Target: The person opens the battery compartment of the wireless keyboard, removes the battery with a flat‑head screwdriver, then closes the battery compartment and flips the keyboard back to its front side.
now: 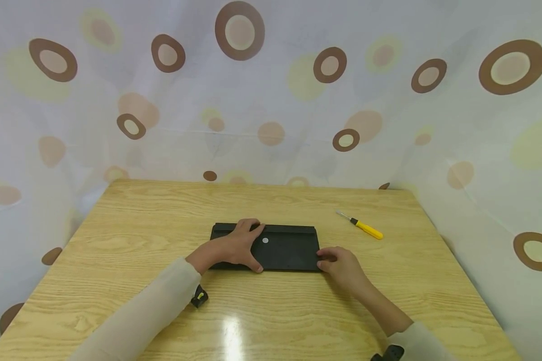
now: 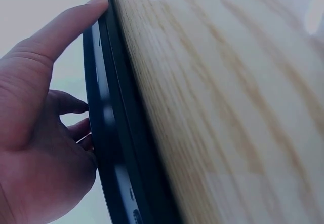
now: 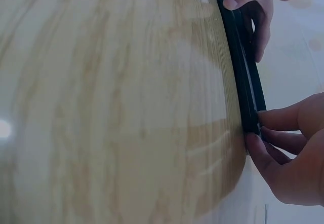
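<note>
A flat black rectangular panel (image 1: 293, 250) lies on the wooden table, with a raised strip along its far side and a small white round spot on top. My left hand (image 1: 239, 245) spans its left half and grips it, thumb at the near edge and fingers towards the far strip. The left wrist view shows that thumb (image 2: 71, 26) on the panel's dark edge (image 2: 116, 82). At the right end, my right hand (image 1: 343, 268) pinches the near corner. In the right wrist view, its fingertips (image 3: 254, 140) meet the panel's end.
A screwdriver (image 1: 366, 228) with a yellow handle lies on the table (image 1: 275, 311) to the right of and beyond the panel. Behind and beside the table hangs a pale curtain (image 1: 271, 90) with brown ring patterns.
</note>
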Demonstrator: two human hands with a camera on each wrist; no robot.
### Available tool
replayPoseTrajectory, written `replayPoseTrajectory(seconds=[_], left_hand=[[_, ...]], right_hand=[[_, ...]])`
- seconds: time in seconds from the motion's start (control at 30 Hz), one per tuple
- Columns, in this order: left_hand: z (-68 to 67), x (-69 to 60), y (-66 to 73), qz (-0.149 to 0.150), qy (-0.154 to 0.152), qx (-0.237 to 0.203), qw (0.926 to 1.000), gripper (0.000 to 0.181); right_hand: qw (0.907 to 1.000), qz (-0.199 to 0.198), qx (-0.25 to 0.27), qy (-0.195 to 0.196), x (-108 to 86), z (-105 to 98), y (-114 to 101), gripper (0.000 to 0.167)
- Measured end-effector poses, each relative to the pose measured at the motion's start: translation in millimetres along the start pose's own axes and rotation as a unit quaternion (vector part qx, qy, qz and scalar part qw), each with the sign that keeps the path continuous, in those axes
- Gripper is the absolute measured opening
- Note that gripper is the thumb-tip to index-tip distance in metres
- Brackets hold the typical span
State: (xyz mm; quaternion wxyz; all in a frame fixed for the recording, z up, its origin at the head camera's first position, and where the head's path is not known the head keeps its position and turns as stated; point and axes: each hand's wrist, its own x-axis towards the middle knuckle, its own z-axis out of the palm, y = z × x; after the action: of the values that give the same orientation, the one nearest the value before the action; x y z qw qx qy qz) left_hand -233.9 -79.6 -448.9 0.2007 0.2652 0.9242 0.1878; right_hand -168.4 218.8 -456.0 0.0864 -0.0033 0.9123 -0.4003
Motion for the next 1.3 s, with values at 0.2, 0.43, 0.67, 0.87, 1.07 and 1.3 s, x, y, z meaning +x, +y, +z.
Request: replayPoseTrajectory(seconds=[0.2, 0.43, 0.67, 0.87, 1.07, 1.3], left_hand=[[-1.1, 0.6, -4.7, 0.009, 0.001, -0.049, 0.9987, 0.113], [-11.3, -6.8, -28.1, 0.041, 0.063, -0.156, 0.985, 0.088], [-23.7, -26.6, -64.0, 0.039, 0.142, -0.208, 0.967, 0.067], [-26.8, -38.3, -85.8, 0.021, 0.146, -0.242, 0.9589, 0.061], [-24.2, -41.9, -96.6, -0.01, 0.129, -0.228, 0.965, 0.054], [-26.1, -42.3, -100.0, -0.027, 0.129, -0.204, 0.9701, 0.043]], right_hand=[[0.9998, -0.001, 0.019, -0.007, 0.9, -2.5, 4.2, 0.031], [0.9978, -0.014, 0.061, -0.025, 4.4, -4.1, 13.2, 0.036], [0.9971, -0.02, 0.069, -0.027, 4.6, -3.4, 14.5, 0.037], [0.9979, -0.023, 0.056, -0.024, 3.7, -5.3, 15.8, 0.036], [0.997, -0.026, 0.067, -0.028, 2.7, -5.8, 16.7, 0.036], [0.9957, -0.019, 0.084, -0.034, 2.1, -4.5, 19.3, 0.037]])
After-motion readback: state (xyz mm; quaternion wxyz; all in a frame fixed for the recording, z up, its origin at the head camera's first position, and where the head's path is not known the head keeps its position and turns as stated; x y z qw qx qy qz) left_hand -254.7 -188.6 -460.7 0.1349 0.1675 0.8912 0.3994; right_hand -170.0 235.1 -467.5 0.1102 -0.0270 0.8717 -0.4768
